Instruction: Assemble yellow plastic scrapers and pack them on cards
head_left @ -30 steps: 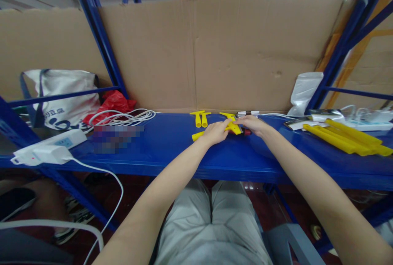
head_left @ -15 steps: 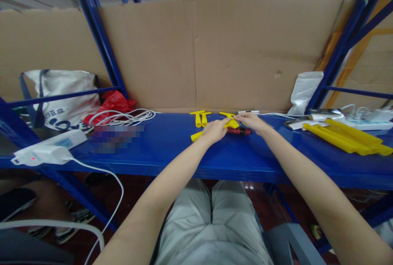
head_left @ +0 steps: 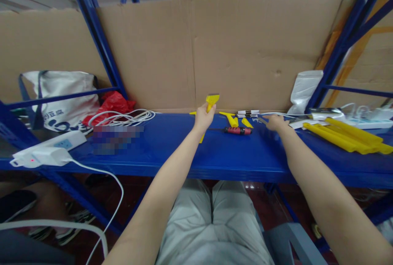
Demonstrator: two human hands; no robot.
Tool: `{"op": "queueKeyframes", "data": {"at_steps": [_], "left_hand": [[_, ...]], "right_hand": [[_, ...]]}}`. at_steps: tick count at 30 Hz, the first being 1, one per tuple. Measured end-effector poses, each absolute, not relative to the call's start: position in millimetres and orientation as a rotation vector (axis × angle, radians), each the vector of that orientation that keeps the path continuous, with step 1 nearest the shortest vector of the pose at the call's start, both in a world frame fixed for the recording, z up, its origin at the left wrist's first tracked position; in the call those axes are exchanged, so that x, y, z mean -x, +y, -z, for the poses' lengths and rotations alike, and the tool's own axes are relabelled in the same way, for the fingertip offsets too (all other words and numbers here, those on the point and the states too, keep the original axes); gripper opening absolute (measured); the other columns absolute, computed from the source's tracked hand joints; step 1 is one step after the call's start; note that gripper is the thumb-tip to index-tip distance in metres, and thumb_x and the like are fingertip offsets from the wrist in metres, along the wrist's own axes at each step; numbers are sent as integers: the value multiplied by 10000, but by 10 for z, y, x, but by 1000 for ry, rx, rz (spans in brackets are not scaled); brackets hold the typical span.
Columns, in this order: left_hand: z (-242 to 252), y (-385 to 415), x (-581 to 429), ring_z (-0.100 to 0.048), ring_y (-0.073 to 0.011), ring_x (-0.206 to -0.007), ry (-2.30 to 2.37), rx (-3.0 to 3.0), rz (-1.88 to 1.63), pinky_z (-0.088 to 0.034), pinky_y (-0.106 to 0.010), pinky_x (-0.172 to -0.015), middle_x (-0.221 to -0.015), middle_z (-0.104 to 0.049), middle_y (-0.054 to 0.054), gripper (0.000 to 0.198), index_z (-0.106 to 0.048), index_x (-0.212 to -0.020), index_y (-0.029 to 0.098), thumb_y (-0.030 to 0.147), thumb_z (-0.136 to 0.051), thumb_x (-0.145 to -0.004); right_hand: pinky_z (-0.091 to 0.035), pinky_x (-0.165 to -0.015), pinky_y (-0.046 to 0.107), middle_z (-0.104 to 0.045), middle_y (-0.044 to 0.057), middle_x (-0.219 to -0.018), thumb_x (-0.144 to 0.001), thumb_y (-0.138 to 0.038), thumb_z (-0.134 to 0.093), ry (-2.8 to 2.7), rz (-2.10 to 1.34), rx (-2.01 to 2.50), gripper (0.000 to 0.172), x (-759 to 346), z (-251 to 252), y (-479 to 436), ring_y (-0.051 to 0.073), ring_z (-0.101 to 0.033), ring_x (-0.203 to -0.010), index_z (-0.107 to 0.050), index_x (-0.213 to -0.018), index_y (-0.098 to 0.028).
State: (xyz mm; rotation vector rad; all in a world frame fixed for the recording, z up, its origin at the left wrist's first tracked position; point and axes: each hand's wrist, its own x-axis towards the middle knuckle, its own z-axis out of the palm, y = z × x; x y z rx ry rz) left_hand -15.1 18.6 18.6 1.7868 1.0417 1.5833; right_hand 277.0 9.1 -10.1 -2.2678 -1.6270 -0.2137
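My left hand (head_left: 204,118) is wrapped round a yellow scraper (head_left: 213,100), holding it upright with the wide head on top and the handle end below the fist. Over the small metal bits (head_left: 256,120) on the right, my right hand (head_left: 276,122) reaches down with its fingers drawn together; what they hold, if anything, is too small to name. Between the hands lies a screwdriver (head_left: 238,131) with a red and black handle. Behind it are a yellow T-shaped handle piece (head_left: 231,119), a small yellow wedge-like piece (head_left: 247,123) and a stack of flat strips (head_left: 248,113).
Long yellow pieces (head_left: 346,138) lie on the blue shelf (head_left: 172,150) at right, near a white plastic pouch (head_left: 305,91). At left are coiled white cable (head_left: 132,117), a red bag (head_left: 115,103), a cloth bag (head_left: 66,97) and a power strip (head_left: 66,140). Cardboard (head_left: 245,52) stands behind.
My left hand has moved left and raised the yellow scraper from lying to upright. My right hand has left the yellow pieces and moved right to the small metal bits.
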Motion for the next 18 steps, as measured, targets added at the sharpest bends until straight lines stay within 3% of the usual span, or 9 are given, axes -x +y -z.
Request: {"op": "queueKeyframes", "data": {"at_steps": [2,5,14,18], "left_hand": [[-223,138,151,-433,-48,-418,945,-1556,-1530,-343,-151,-431,-545,-477,60,89,-548,-831,167,254,-549,-853],[-260,67,147,-317,-19,-336,815,-1305,-1427,-261,-134,-369,-498,-367,108,122,-458,-787,189,247,-533,-864],[-195,63,116,-292,-25,-296,901,-1120,-815,-239,-140,-337,-426,-352,107,206,-396,-709,188,117,-423,-901],[-146,61,88,-322,-30,-312,899,-1167,-679,-253,-138,-340,-434,-385,93,201,-412,-711,179,124,-422,-904]], "right_hand": [[-337,-923,622,-513,161,-1283,-781,-195,-516,-1607,122,2360,448,-2770,117,101,392,-420,-1203,-621,-1207,-285],[-313,-930,654,-493,161,-1307,-778,-172,-495,-1655,85,2394,447,-2726,120,99,403,-398,-1228,-636,-1185,-293],[-320,-957,621,-508,177,-1308,-829,-219,-449,-1702,126,2415,395,-2616,104,55,373,-407,-1246,-632,-1179,-219],[-404,-931,490,-585,232,-1186,-819,-163,-432,-1725,161,2441,381,-2618,117,132,339,-509,-1169,-641,-1133,-102]]}}
